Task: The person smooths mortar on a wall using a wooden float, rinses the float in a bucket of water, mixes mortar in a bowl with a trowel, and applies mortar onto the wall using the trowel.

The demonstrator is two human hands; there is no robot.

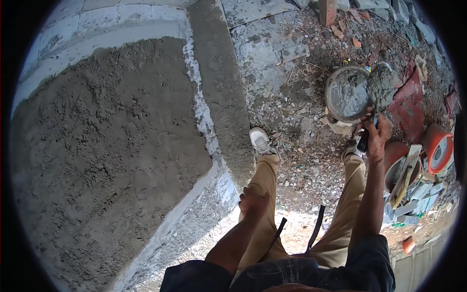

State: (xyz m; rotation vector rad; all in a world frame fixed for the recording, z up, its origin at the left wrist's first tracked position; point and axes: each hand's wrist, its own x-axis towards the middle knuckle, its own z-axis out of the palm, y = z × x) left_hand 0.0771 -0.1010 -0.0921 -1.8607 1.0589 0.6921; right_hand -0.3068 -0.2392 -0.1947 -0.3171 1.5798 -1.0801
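My right hand (376, 137) is closed round the dark handle of a trowel (364, 138). A thick lump of wet grey mortar (382, 86) covers the blade, beside the right rim of a round pan (332, 108). More wet mortar (351, 92) lies inside that pan. Against my left knee rests my left hand (254, 200), its fingers curled in; whatever may be within them is hidden. To the left, a wall (112, 131) carries a broad coat of rough grey mortar, with a smoother grey strip (219, 82) along its edge.
Rubble and stone chips (301, 160) cover the ground around my shoes (261, 140). On the right are a red cloth or sheet (407, 109), orange-rimmed tubs (438, 148), a wooden piece (406, 175) and broken tiles (416, 202). A brick (327, 12) stands at the top.
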